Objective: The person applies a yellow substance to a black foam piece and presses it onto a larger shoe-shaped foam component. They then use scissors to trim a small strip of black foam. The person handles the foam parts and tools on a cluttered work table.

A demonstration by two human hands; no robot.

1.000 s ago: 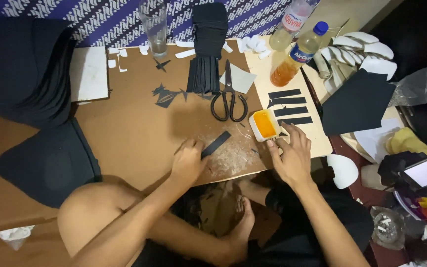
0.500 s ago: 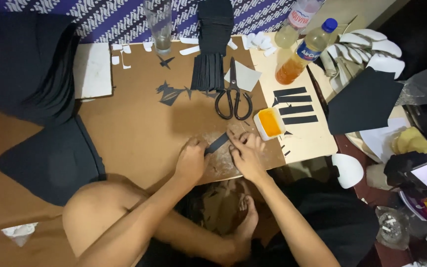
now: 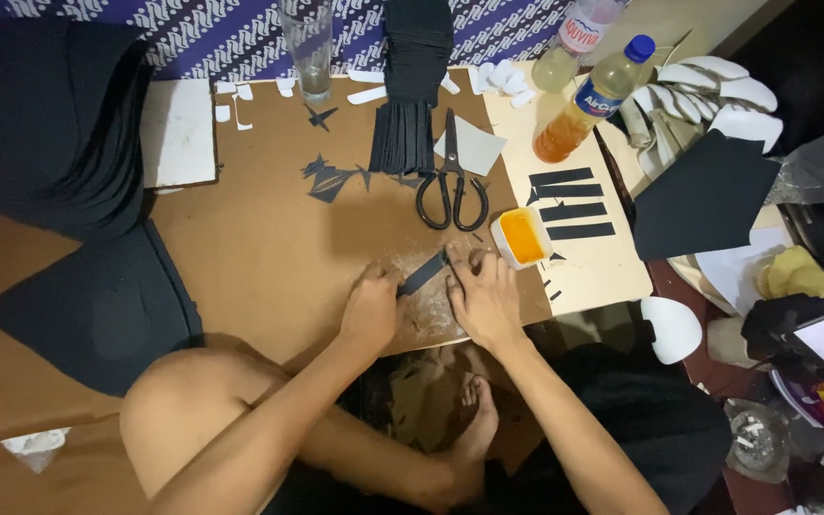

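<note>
My left hand point(image 3: 371, 307) pinches the near end of a narrow black strip point(image 3: 423, 275) that lies slanted on a glue-smeared patch of the brown cardboard board point(image 3: 259, 238). My right hand point(image 3: 482, 294) presses its fingers on the strip's far end. A small white cup of orange glue point(image 3: 523, 236) stands just right of my right hand. Black scissors point(image 3: 450, 186) lie shut behind the hands. Several more black strips point(image 3: 569, 202) lie in a row on a pale board to the right.
A stack of black cut pieces point(image 3: 410, 114) and a drinking glass point(image 3: 308, 52) stand at the back. Two plastic bottles point(image 3: 588, 100) sit at back right. Black fabric pieces point(image 3: 88, 305) lie left, a black sheet point(image 3: 698, 195) right. My bent knee point(image 3: 183, 410) is below.
My right hand has moved left from beside the glue cup onto the far end of the strip. The left hand has kept hold of the strip.
</note>
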